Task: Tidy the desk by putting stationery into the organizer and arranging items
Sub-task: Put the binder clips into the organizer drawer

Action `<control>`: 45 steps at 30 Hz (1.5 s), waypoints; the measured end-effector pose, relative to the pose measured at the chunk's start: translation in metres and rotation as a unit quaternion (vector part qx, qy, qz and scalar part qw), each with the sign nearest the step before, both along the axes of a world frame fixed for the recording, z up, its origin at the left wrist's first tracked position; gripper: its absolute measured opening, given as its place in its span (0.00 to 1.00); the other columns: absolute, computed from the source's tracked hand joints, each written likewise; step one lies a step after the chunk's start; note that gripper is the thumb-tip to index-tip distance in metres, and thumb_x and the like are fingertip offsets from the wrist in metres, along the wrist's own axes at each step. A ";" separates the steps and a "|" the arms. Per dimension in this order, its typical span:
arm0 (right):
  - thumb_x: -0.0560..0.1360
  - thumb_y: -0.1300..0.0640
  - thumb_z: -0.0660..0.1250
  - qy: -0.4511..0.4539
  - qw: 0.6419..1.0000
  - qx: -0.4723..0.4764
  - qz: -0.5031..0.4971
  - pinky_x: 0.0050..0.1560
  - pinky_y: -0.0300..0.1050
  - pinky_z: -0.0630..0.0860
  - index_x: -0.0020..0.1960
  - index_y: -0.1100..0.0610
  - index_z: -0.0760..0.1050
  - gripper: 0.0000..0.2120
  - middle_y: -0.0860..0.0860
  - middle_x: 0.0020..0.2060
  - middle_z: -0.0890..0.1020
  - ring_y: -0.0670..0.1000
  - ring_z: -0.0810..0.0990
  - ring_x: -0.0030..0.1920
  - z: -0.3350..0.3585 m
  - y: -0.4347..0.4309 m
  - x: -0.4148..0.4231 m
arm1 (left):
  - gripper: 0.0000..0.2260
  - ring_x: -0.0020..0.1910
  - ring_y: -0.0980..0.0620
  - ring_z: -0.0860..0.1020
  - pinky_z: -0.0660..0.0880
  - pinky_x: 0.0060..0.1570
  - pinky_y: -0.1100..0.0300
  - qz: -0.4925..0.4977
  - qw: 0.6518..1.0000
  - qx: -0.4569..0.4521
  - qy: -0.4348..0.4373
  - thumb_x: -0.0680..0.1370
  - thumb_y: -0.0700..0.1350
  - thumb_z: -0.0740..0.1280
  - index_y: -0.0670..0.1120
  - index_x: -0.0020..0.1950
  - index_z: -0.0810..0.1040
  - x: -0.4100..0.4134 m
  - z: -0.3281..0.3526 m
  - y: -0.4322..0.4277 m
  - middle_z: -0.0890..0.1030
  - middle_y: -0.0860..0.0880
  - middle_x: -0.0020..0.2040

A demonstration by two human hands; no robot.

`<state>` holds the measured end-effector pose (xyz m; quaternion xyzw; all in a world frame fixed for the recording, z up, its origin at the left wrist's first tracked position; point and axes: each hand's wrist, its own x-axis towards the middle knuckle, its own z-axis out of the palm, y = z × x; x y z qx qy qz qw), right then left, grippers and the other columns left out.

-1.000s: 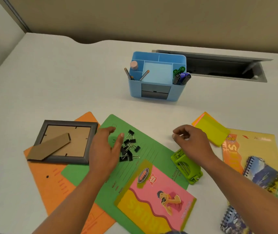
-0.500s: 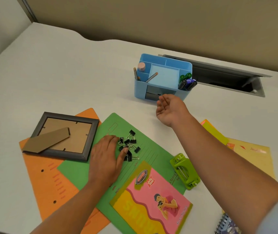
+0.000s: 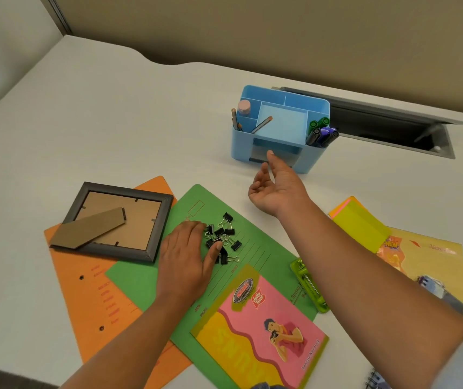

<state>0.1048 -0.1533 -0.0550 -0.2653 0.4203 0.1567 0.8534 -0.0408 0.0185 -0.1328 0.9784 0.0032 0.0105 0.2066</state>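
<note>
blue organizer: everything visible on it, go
The blue organizer looks like light-blue plastic and stands upright on the white desk, beside the cable hatch. Its top is split into compartments: pencils on its left side, a pink-capped item behind them, markers at right, and a bare central tray. A front drawer slot faces the person; the right hand reaches to it, fingertip at the slot.

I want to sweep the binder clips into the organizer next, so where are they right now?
The binder clips lie in a loose pile on the green folder, centre-left of the head view, at the left hand fingertips, right of the picture frame.
</note>
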 end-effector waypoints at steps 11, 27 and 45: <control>0.67 0.53 0.77 0.030 0.998 -0.029 0.049 0.33 0.38 0.66 0.48 0.54 0.77 0.13 0.48 0.38 0.80 0.46 0.74 0.32 -0.009 0.001 -0.023 | 0.27 0.68 0.50 0.68 0.64 0.67 0.52 0.003 1.000 0.008 -0.008 0.80 0.64 0.48 0.48 0.68 0.69 0.000 -0.002 -0.001 0.73 0.49 0.66; 0.74 0.59 0.71 -0.031 0.914 -0.296 0.276 0.31 0.39 0.69 0.48 0.56 0.79 0.04 0.51 0.43 0.80 0.46 0.75 0.34 -0.021 -0.013 -0.086 | 0.10 0.47 0.46 0.78 0.74 0.46 0.52 -0.030 0.998 0.050 -0.028 0.75 0.40 0.70 0.45 0.57 0.82 0.016 0.017 0.016 0.82 0.48 0.47; 0.74 0.60 0.71 -0.195 0.791 -0.438 0.380 0.38 0.37 0.74 0.49 0.56 0.79 0.05 0.53 0.40 0.80 0.49 0.79 0.40 -0.020 -0.008 -0.109 | 0.06 0.47 0.53 0.75 0.71 0.38 0.60 -0.011 0.997 0.045 0.057 0.73 0.51 0.67 0.52 0.43 0.82 0.040 0.051 0.010 0.78 0.56 0.44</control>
